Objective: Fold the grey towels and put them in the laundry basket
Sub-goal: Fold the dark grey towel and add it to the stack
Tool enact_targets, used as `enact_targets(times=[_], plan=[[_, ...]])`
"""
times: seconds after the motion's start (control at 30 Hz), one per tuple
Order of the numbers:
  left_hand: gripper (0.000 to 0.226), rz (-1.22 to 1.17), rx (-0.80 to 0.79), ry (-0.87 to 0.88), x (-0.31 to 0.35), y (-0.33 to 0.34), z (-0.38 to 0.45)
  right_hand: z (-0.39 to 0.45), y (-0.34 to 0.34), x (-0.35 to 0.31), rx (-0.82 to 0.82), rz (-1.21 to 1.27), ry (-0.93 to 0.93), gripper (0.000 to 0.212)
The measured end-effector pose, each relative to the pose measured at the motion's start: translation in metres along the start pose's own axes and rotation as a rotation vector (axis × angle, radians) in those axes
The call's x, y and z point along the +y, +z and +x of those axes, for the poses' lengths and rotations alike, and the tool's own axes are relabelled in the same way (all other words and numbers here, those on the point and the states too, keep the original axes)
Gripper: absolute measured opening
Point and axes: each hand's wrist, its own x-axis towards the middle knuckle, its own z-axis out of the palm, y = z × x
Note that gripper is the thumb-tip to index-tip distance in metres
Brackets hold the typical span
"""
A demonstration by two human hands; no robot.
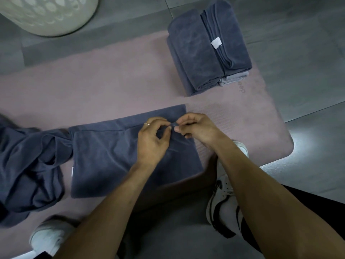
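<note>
Now | towel [115, 156] flat, long axis left-right | both hands pinch its far edge

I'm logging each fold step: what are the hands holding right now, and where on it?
Both the left hand and right hand pinch the half-folded towel at its far edge, near the far right corner, grips almost touching.

bare mat [112, 86] toward laundry basket [46, 14]

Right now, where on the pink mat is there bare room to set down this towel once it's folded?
Bare pink mat lies between the white laundry basket, the stack of folded grey towels and the flat grey towel. A narrower strip lies right of the hands. The left is crowded by the crumpled grey towel.
</note>
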Motion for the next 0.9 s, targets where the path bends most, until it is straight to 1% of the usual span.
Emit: enact_targets(times=[0.13,0.23,0.3,0.37,0.5,0.57,0.73,0.9], plan=[[0.008,0.021,-0.001,0.032,0.0,-0.003,0.001,0.0,0.002,0.001,-0.022,0.185,0.093,0.013],[0.011,0.012,-0.048,-0.007,0.001,-0.009,0.002,0.001,0.002,-0.003,0.04,0.227,0.113,0.013],[0.016,-0.023,-0.105,-0.072,0.002,-0.012,0.004,0.001,0.001,-0.005,0.085,0.172,0.084,0.012],[0.019,-0.053,-0.164,-0.093,0.003,-0.013,0.006,0.0,0.0,-0.006,0.089,0.096,0.05,0.01],[0.009,-0.087,-0.212,-0.133,0.002,-0.011,0.012,-0.003,0.001,-0.01,0.059,-0.008,-0.001,0.008],[0.008,-0.058,-0.213,-0.121,0.0,-0.009,0.016,-0.004,-0.001,-0.011,0.055,-0.039,-0.011,0.009],[0.014,0.059,-0.225,0.025,0.001,-0.005,0.024,-0.003,-0.01,-0.013,0.085,-0.107,-0.038,0.012],[0.005,0.03,-0.171,-0.038,0.007,-0.003,0.027,-0.001,-0.009,-0.013,0.084,-0.129,-0.081,0.017]])
